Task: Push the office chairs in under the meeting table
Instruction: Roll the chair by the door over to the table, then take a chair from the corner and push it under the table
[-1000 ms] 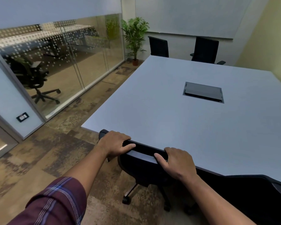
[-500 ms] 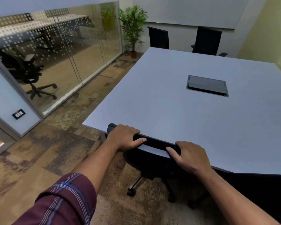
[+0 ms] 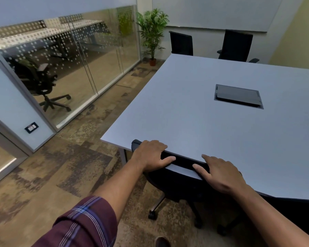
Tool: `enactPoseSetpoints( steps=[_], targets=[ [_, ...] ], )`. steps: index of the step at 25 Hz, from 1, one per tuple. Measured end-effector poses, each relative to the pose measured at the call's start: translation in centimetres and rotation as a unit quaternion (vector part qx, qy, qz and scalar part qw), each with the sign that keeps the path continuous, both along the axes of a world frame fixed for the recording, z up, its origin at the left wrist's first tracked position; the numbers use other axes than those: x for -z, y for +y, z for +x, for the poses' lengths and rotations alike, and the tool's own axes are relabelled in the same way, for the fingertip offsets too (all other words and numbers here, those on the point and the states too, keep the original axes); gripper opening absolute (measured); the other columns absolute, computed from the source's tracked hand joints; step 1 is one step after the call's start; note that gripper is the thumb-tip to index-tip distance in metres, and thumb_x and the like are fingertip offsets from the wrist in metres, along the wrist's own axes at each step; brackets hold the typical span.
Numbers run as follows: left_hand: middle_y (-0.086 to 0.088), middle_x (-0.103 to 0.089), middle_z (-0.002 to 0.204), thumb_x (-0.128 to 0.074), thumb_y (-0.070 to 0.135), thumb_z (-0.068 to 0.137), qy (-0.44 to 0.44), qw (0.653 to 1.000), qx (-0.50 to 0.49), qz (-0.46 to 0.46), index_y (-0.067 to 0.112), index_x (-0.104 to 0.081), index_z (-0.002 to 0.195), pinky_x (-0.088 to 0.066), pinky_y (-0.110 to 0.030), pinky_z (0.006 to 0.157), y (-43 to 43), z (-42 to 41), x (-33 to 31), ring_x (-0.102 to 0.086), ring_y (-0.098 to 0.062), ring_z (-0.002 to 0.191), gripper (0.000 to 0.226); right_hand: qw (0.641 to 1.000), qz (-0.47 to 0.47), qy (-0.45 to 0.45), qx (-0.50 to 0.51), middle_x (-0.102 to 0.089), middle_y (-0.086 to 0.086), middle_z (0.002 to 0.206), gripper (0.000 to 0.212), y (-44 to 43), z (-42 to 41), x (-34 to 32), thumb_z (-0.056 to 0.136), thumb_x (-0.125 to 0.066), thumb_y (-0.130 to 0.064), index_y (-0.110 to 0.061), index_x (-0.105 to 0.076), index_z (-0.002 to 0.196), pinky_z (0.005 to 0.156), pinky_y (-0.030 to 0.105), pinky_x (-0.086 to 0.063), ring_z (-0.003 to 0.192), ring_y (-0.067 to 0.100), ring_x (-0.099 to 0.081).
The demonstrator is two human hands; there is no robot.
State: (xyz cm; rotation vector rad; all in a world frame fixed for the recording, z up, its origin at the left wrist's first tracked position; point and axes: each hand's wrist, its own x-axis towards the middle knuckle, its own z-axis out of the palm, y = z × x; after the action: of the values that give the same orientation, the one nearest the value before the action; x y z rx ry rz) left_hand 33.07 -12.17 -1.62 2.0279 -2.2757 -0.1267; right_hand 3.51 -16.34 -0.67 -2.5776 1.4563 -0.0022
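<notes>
Head view shows our plaid sleeve (image 3: pixel 82 223) nearest; beyond it our left hand (image 3: pixel 151 155) wraps over the top edge of the office chair (image 3: pixel 177 182), fingers curled round it; our right hand (image 3: pixel 219 173) lies flatter on that same edge, fingers spread, thumb toward the left hand; the chair's back touches the near rim of the grey tabletop (image 3: pixel 194 122), its wheeled base on the patterned floor (image 3: pixel 61 166); farther on, a cable hatch (image 3: pixel 238 96) sits in the tabletop; two more chairs (image 3: pixel 181 43) stand at the far side; a potted plant (image 3: pixel 152 34) fills the corner
</notes>
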Motion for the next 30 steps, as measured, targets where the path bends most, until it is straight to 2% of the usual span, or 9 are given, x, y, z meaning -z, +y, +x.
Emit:
enactPoseSetpoints(
  steps=[3,7,10,14,17,19,23,27,30],
  targets=[
    [-0.007,-0.033,0.176,-0.031,0.086,0.099,0.009,0.999,-0.016,0.036,0.016,-0.038,0.167,-0.024,-0.05,0.132,-0.3,0.9,-0.1,-0.027,-0.026,0.162,0.097,0.998,0.049,-0.002,-0.032,-0.051,0.004,0.162,0.109,-1.3,4.0,-0.4,0.085,-0.003,-0.092,-0.024,-0.036,0.163,0.114,0.048,-0.041,0.143,0.027,-0.051],
    [-0.007,-0.014,0.182,-0.026,0.082,0.103,0.023,0.998,-0.058,0.033,0.015,-0.018,0.173,-0.005,-0.049,0.136,-1.3,5.8,-0.2,-0.007,-0.023,0.168,0.098,0.996,0.057,-0.013,-0.074,-0.045,0.005,0.167,0.124,-4.7,10.8,-0.1,0.077,0.012,-0.097,-0.021,-0.034,0.163,0.118,0.048,-0.037,0.147,0.026,-0.047],
    [-0.009,-0.001,0.183,-0.022,0.08,0.104,0.0,0.995,-0.085,0.041,0.012,-0.006,0.174,0.006,-0.047,0.135,-2.9,11.2,-0.5,0.004,-0.024,0.169,0.099,0.993,0.066,-0.015,-0.092,-0.034,0.005,0.172,0.106,-7.5,16.2,0.1,0.09,-0.002,-0.087,-0.018,-0.027,0.167,0.124,0.046,-0.029,0.155,0.025,-0.035],
    [-0.015,0.008,0.181,-0.01,0.082,0.103,-0.049,0.991,-0.121,0.021,0.007,0.005,0.171,0.008,-0.051,0.135,-4.8,18.9,-0.1,0.013,-0.028,0.168,0.103,0.992,0.042,-0.032,-0.111,-0.016,0.008,0.179,0.109,-12.2,24.0,0.8,0.09,-0.001,-0.089,-0.016,-0.015,0.17,0.131,0.046,-0.019,0.163,0.025,-0.018],
    [-0.018,0.01,0.181,0.017,0.088,0.089,-0.054,0.985,-0.163,0.002,0.003,0.01,0.169,0.009,-0.052,0.135,-5.6,24.4,0.0,0.015,-0.031,0.167,0.117,0.991,0.003,-0.056,-0.122,-0.009,0.009,0.18,0.108,-15.0,30.2,1.8,0.091,0.002,-0.087,-0.015,-0.01,0.171,0.133,0.048,-0.015,0.164,0.028,-0.014],
    [-0.018,0.01,0.18,0.024,0.089,0.083,-0.041,0.982,-0.186,-0.018,0.002,0.009,0.169,0.01,-0.052,0.135,-5.8,28.1,0.1,0.013,-0.032,0.167,0.123,0.99,-0.011,-0.062,-0.127,-0.003,0.009,0.18,0.106,-16.1,34.4,2.5,0.093,0.002,-0.085,-0.015,-0.006,0.171,0.133,0.048,-0.01,0.165,0.029,-0.008],
    [-0.019,0.011,0.18,0.016,0.087,0.091,-0.045,0.974,-0.215,-0.046,0.001,0.009,0.169,0.01,-0.051,0.135,-6.5,36.3,0.8,0.014,-0.031,0.167,0.116,0.987,-0.031,-0.065,-0.142,0.007,0.01,0.179,0.1,-18.3,42.5,4.0,0.098,-0.002,-0.082,-0.012,0.001,0.171,0.132,0.047,-0.001,0.166,0.031,0.001],
    [-0.019,0.012,0.179,-0.005,0.083,0.101,-0.077,0.968,-0.233,-0.052,0.001,0.01,0.169,0.015,-0.049,0.133,-8.1,46.2,2.1,0.015,-0.032,0.167,0.107,0.986,-0.067,-0.058,-0.139,0.004,0.012,0.179,0.099,-20.6,51.3,5.9,0.102,-0.006,-0.081,-0.009,-0.003,0.171,0.13,0.046,0.0,0.166,0.033,-0.002],
    [-0.02,0.017,0.178,-0.01,0.083,0.103,-0.086,0.969,-0.226,-0.053,0.001,0.013,0.168,0.014,-0.05,0.134,-9.8,54.5,3.1,0.018,-0.032,0.166,0.106,0.987,-0.088,-0.056,-0.119,0.008,0.01,0.178,0.098,-22.3,58.2,7.3,0.103,-0.011,-0.081,-0.01,-0.002,0.171,0.131,0.046,0.0,0.165,0.03,0.003]
  ],
)
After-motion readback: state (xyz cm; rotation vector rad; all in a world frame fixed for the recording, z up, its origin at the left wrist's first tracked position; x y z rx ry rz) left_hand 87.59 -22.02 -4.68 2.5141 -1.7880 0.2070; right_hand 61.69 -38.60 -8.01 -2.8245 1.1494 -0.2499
